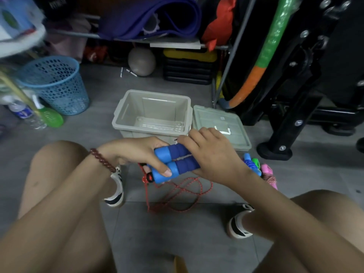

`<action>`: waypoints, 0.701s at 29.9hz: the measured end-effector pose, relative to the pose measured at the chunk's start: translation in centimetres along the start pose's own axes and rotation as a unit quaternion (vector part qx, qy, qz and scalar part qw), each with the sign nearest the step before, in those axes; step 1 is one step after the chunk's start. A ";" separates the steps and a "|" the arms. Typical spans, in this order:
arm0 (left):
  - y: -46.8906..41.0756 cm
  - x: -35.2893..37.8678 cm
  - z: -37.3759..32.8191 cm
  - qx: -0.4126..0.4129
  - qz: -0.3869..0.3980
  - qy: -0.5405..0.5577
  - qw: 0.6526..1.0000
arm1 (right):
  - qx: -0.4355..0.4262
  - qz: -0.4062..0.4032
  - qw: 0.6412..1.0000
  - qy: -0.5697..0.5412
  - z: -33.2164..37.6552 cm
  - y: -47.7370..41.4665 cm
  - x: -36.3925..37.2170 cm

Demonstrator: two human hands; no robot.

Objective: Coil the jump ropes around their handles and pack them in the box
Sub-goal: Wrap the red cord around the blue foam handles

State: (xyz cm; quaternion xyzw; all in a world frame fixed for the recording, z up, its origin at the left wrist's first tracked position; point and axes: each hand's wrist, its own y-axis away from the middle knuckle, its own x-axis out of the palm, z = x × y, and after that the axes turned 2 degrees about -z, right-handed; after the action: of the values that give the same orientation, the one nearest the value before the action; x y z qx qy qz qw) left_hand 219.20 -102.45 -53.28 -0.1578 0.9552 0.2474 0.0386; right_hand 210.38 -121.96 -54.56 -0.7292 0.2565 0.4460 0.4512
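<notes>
Two blue foam handles (pixel 177 162) of a jump rope lie side by side between my hands, above the floor. My left hand (pixel 137 152) grips their lighter blue ends, thumb across the front. My right hand (pixel 212 156) grips the other ends. The red rope (pixel 177 196) hangs from the handles and lies in loose loops on the floor. An open grey plastic box (pixel 151 113) stands just beyond my hands with nothing in it. More jump ropes with blue, green and pink handles (pixel 260 168) lie on the floor to the right, partly hidden by my right forearm.
The box's grey lid (pixel 214 119) lies flat to its right. A blue mesh basket (pixel 55 83) and bottles (pixel 37 115) stand at the left. A black machine frame (pixel 291 119) rises at the right. Shelves with a purple mat (pixel 149 18) and a grey ball (pixel 141 62) fill the back.
</notes>
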 end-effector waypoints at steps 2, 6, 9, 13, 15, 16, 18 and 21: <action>-0.4 0.3 0.3 -0.008 0.024 0.011 1.000 | -0.001 0.032 0.999 -0.016 0.1 0.1 0.4; -0.5 0.0 0.3 -0.020 -0.010 0.042 0.999 | 0.022 0.058 0.998 -0.028 -0.5 0.3 0.8; -0.6 -0.8 0.2 0.039 -0.118 0.166 0.978 | 0.114 0.048 0.990 -0.063 -1.1 0.7 0.5; -1.3 -0.6 -0.3 0.139 -0.251 0.233 0.929 | 0.246 0.011 0.967 -0.059 -1.5 1.4 0.1; -2.1 -0.3 -0.3 0.144 -0.285 0.156 0.935 | 0.295 -0.001 0.954 -0.050 -1.6 1.3 -0.1; -2.5 0.0 -0.3 0.146 -0.294 0.118 0.937 | 0.343 0.006 0.936 -0.083 -1.8 1.1 -0.3; -3.2 0.8 -0.2 0.163 -0.309 0.085 0.933 | 0.458 0.015 0.836 -0.301 -2.2 0.7 -0.5; -4.4 2.0 -0.3 0.167 -0.296 0.151 0.928 | 0.547 -0.012 0.621 -0.562 -3.4 0.5 -0.9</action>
State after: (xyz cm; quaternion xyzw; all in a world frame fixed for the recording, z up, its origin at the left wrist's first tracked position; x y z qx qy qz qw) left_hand 218.69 -106.88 -55.34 -0.4597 0.8873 0.0347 -0.0087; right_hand 211.04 -125.24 -53.32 0.0415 0.1404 0.5409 0.8282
